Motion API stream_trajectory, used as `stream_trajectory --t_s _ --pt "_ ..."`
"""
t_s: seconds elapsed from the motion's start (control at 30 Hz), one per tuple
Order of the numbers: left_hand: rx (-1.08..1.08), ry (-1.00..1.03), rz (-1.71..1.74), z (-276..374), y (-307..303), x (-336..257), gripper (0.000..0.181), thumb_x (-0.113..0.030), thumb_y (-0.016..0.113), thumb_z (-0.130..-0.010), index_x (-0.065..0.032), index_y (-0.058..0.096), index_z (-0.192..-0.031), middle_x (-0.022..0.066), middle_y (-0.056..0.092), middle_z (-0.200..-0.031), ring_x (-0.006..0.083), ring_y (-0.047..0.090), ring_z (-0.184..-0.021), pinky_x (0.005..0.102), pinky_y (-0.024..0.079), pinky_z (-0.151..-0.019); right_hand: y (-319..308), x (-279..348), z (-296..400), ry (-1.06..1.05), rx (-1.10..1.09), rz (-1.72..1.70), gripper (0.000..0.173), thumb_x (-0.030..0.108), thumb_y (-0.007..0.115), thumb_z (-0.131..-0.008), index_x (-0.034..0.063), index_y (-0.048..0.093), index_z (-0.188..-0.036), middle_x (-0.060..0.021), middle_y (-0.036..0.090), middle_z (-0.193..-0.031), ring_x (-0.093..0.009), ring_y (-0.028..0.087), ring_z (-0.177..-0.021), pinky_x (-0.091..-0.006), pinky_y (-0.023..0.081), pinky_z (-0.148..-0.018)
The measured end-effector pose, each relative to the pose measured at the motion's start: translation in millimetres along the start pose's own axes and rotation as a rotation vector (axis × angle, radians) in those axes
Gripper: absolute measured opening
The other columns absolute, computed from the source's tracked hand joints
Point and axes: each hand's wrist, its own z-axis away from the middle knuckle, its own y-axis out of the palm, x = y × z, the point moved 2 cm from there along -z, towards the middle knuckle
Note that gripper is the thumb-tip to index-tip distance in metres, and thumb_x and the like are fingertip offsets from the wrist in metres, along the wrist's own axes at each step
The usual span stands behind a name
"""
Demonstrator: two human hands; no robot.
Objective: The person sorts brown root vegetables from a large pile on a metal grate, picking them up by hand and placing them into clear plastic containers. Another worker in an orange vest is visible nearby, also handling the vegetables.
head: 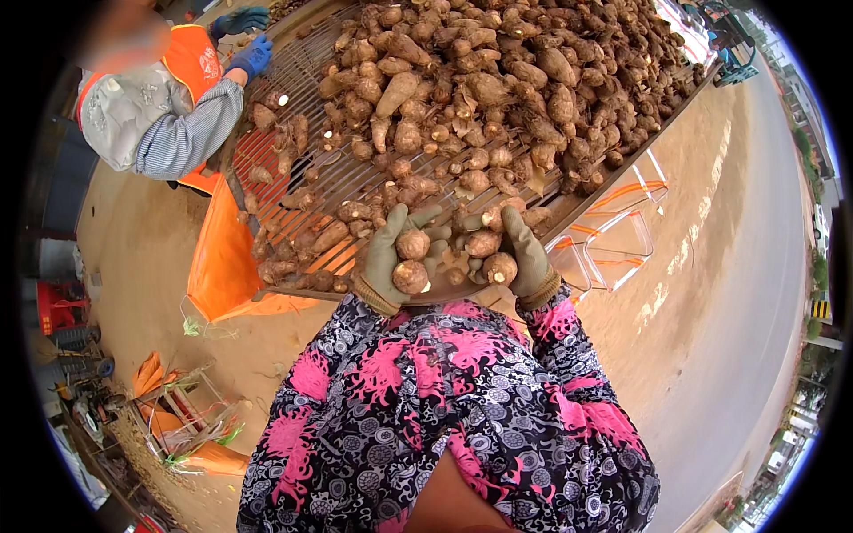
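My left hand (394, 256), in a grey-green glove with a tan cuff, cups two round taro corms (412, 244) against its palm and fingers. In a matching glove, my right hand (526, 256) holds several more corms (500, 268), one above another, on its inner side. Both hands are over the near edge of a slatted metal table (320, 160), a short gap apart. Some dry leaf bits lie between them. Beyond the hands rises a large heap of brown, hairy taro corms (480, 86); loose ones lie scattered on the slats to the left.
A co-worker in blue gloves (252, 58) stands at the table's far left. An orange sheet (223, 260) hangs below the left end. Clear, orange-striped bags (620, 246) hang along the right side. A road (753, 266) runs at the far right.
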Motion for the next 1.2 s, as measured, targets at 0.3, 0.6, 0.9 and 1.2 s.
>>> stream_trajectory --t_s 0.3,0.6,0.9,1.2 --pt "0.081 -0.218 0.040 -43.5 20.1 42.6 0.052 -0.039 0.048 -0.109 0.0008 0.051 -0.142 0.0254 0.063 -0.131 0.0281 0.073 -0.105 0.0339 0.069 -0.070 -102.7 46.9 67.3 -0.454 -0.469 -0.393 0.062 0.066 0.052 -0.100 0.0087 0.060 -0.122 -0.0138 0.072 -0.101 -0.021 0.067 -0.072 -0.0330 0.058 -0.056" --pt "0.154 -0.434 -0.184 -100.9 85.9 98.7 0.058 -0.047 0.049 -0.108 -0.0059 0.047 -0.148 0.0208 0.062 -0.136 0.0313 0.069 -0.115 0.0465 0.065 -0.083 -231.2 15.6 124.2 -0.256 -0.635 -0.514 0.045 0.044 0.048 -0.106 0.0089 0.062 -0.130 -0.0093 0.073 -0.108 -0.022 0.073 -0.085 -0.0381 0.062 -0.068" --pt "0.452 -0.334 -0.901 -141.6 89.2 173.1 0.068 -0.048 0.057 -0.105 -0.0073 0.039 -0.156 0.0100 0.049 -0.150 0.0249 0.047 -0.140 0.0424 0.042 -0.113 -287.8 -42.0 162.2 0.113 -1.243 -0.040 0.083 0.071 0.056 -0.093 0.0193 0.043 -0.156 -0.0164 0.042 -0.157 -0.036 0.040 -0.144 -0.0646 0.033 -0.111" --pt "0.515 0.453 -1.671 -104.4 91.8 105.4 0.031 -0.016 0.065 -0.096 -0.0007 0.067 -0.123 0.0179 0.071 -0.112 0.0340 0.070 -0.106 0.0426 0.056 -0.089 -192.4 59.5 95.4 -0.665 -0.889 0.434 0.036 0.022 0.060 -0.106 -0.0012 0.063 -0.133 -0.0116 0.070 -0.120 -0.018 0.067 -0.104 -0.0302 0.053 -0.092"
